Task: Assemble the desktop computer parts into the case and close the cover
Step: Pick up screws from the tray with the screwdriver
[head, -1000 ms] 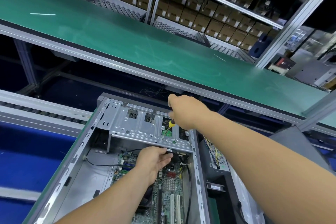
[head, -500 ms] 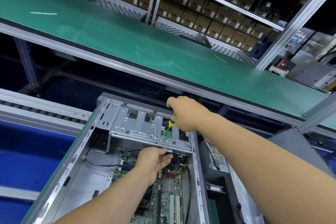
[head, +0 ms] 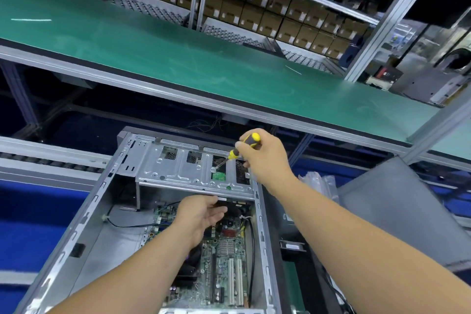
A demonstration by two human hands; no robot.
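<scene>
Head view, looking down, close over case (head: 84, 216)

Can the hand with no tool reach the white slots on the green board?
Probably yes. The left hand is already inside the open case, just below the drive cage, and nothing covers the white slots on the motherboard nearer the person.

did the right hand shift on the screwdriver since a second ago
Yes. The right hand has tipped back toward the case's right wall, baring the screwdriver handle's yellow-black end above the fist; the tip stays at the same drive cage opening.
</scene>
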